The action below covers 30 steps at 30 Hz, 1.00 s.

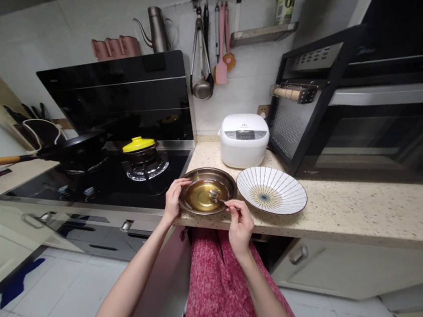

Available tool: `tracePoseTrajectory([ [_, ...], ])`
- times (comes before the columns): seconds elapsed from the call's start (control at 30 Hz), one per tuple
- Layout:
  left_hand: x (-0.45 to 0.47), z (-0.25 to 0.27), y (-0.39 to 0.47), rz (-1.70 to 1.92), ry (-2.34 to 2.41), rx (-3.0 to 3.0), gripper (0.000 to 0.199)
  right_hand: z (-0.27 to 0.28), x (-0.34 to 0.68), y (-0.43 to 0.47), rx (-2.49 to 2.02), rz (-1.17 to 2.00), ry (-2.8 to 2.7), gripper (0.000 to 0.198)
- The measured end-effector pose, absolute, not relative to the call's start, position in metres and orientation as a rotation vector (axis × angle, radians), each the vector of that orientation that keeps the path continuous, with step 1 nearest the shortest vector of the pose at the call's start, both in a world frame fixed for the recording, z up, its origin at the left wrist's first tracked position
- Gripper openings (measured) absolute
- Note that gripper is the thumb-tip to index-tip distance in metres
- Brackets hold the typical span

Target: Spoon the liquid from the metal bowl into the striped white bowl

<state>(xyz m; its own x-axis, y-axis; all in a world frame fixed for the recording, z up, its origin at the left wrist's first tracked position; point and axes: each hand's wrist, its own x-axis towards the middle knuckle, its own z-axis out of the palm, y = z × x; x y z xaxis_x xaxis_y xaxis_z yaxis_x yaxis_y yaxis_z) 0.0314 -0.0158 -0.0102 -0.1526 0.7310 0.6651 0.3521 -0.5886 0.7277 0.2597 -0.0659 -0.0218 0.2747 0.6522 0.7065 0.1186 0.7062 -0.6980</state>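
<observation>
A shallow metal bowl with a golden, shiny bottom sits at the counter's front edge; I cannot tell whether that is liquid or the metal itself. My left hand holds its left rim, fingers over the edge. Pinched in my right hand is a metal spoon, its head inside the bowl and its handle reaching over the near right rim. Just right of the bowl lies a white plate with dark radiating lines.
Behind the plate stands a white rice cooker. To the left, a yellow-lidded pot and a black wok with a wooden handle are on the gas stove. A black-framed oven stands right; utensils hang on the wall.
</observation>
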Motion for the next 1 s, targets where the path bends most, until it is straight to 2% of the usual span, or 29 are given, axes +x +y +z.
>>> tracePoseTrajectory([
  [0.47, 0.032, -0.010, -0.016, 1.803, 1.231, 1.818, 0.039, -0.021, 0.263, -0.072, -0.669, 0.394, -1.134, 0.017],
  [1.0, 0.030, -0.011, -0.015, 1.798, 1.220, 1.827, 0.040, 0.012, 0.298, -0.082, -0.679, 0.169, -0.946, 0.012],
])
